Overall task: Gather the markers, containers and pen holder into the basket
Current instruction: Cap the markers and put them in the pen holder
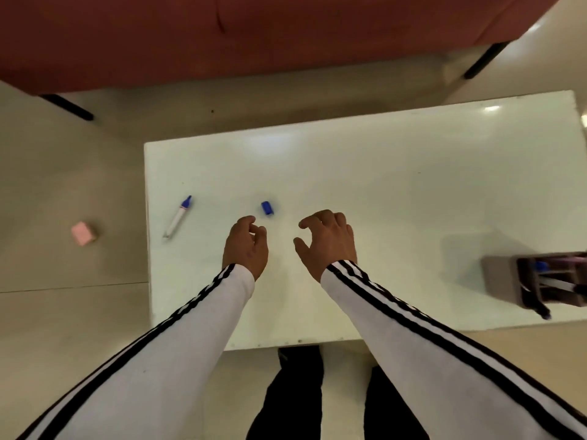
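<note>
A white marker with a blue tip [178, 216] lies on the left part of the white table [397, 173]. A small blue cap [267, 208] rests near the table's middle. Just below and left of the cap hovers my left hand [245, 246], fingers loosely curled and holding nothing. To the right of it my right hand [327, 242] is spread over the table, also holding nothing. At the right edge a brownish basket [498, 274] holds a compartmented pen holder [552, 281] with markers in it; one marker sticks out over the basket's near side.
A pink block [83, 234] lies on the floor left of the table. A red sofa [254, 33] with black legs stands beyond the table. My legs are at the table's near edge.
</note>
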